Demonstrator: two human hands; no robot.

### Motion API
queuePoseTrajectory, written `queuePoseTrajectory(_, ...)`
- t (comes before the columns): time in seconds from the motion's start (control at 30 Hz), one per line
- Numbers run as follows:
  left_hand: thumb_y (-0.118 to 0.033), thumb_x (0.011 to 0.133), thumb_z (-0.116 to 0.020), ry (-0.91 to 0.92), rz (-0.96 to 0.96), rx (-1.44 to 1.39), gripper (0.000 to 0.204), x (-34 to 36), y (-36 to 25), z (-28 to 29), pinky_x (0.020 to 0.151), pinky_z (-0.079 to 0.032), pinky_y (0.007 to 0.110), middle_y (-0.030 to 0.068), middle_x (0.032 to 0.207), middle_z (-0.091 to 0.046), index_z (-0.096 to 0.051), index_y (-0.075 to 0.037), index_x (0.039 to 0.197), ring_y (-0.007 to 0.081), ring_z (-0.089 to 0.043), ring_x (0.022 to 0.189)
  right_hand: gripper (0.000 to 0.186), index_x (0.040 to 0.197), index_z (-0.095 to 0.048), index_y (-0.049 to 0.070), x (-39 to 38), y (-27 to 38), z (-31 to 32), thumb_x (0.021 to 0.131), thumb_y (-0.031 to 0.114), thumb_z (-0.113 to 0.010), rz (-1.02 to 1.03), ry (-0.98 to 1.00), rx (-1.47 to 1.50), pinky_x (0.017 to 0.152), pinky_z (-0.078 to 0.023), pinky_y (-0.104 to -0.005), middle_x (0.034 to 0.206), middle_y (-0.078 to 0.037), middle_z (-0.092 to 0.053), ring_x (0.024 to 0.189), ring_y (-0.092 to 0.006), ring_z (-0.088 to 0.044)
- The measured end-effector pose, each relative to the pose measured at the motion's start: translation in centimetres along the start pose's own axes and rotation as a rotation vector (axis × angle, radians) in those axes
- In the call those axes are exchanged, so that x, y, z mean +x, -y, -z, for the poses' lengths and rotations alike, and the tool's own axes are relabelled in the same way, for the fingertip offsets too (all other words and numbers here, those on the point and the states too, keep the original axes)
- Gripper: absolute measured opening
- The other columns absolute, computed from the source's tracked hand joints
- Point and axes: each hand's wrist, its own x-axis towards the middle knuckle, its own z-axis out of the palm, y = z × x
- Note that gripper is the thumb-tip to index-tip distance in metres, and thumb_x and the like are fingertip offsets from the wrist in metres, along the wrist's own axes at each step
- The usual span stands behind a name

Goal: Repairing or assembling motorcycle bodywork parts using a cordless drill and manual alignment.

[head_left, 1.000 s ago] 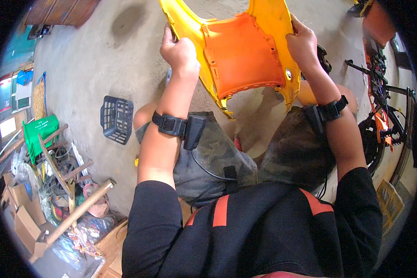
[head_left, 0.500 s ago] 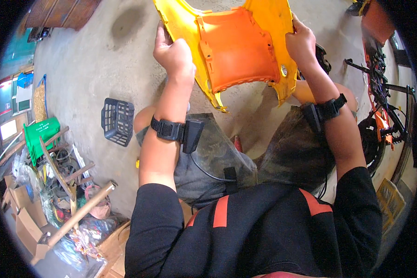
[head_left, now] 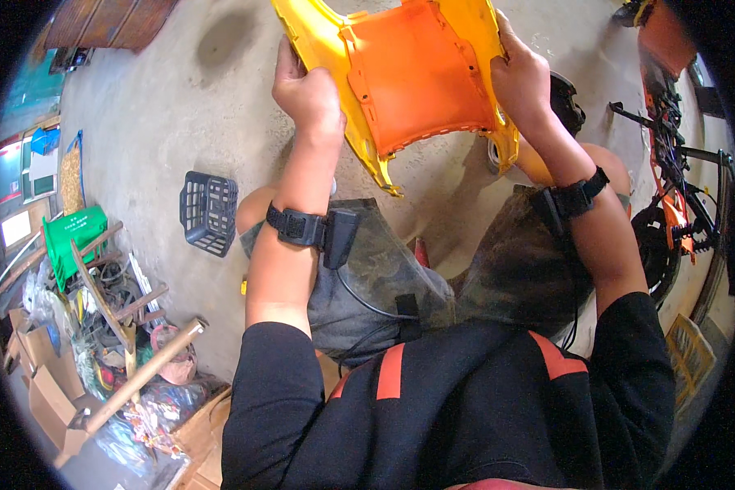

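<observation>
Up in front of me I hold a yellow plastic vehicle body panel (head_left: pixel 325 34) with two side wings that taper to points near my knees. Between its wings sits an orange plastic centre piece (head_left: pixel 420 75), with tabs along its sides and slots along its lower edge. My left hand (head_left: pixel 309 96) is closed on the edge of the left wing, thumb up. My right hand (head_left: pixel 523 82) grips the outer edge of the right wing. The fingers of both hands are partly hidden behind the panel, whose far end runs out of view at the top.
A black plastic basket (head_left: pixel 209 214) stands on the concrete floor (head_left: pixel 147 139) to the left. Beyond it lie a green bag (head_left: pixel 75 238), a cardboard tube (head_left: pixel 135 390), boxes and scrap. A black rounded object (head_left: pixel 567 104) is behind my right wrist; a stripped vehicle frame (head_left: pixel 670 147) stands far right.
My right hand has shifted a little to the left, turning the panel so its right wing looks narrower and its right tip sits higher. My left hand has hardly moved.
</observation>
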Motion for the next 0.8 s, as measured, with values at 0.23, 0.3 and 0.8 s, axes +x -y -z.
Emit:
queuePoseTrajectory(0.23,0.020,0.078,-0.041,-0.116,0.004,0.017,0.052,0.3,-1.1,0.2,0.094,-0.049,0.031,0.0120,0.119,-0.062,-0.054,0.006,0.126,0.0195,-0.062,0.105,0.062,0.138,-0.048,0.018,0.1,0.0,0.2,0.077,0.006,-0.051,-0.034,0.059,0.034,0.080,-0.052,-0.0434,0.100,-0.025,-0.065,0.094,-0.0388,-0.065)
queuePoseTrajectory(0.3,0.021,0.078,-0.040,-0.169,0.056,0.058,0.053,0.5,-0.8,0.4,0.095,-0.049,0.032,0.0151,0.122,-0.061,-0.054,0.007,0.127,0.0219,-0.062,0.108,0.061,0.138,-0.048,0.017,0.4,-0.7,0.2,0.078,0.006,-0.051,-0.062,0.074,0.029,0.081,-0.052,-0.0431,0.102,-0.025,-0.064,0.095,-0.0385,-0.064)
queuePoseTrajectory(0.8,0.018,0.079,-0.044,-0.068,0.078,0.066,0.053,1.0,2.6,0.4,0.095,-0.049,0.034,0.0137,0.122,-0.059,-0.049,0.006,0.130,0.0230,-0.061,0.107,0.054,0.132,-0.053,0.013,0.2,-1.4,-0.6,0.079,0.007,-0.056,-0.084,0.130,0.050,0.065,-0.051,-0.0472,0.081,-0.026,-0.064,0.077,-0.0391,-0.067)
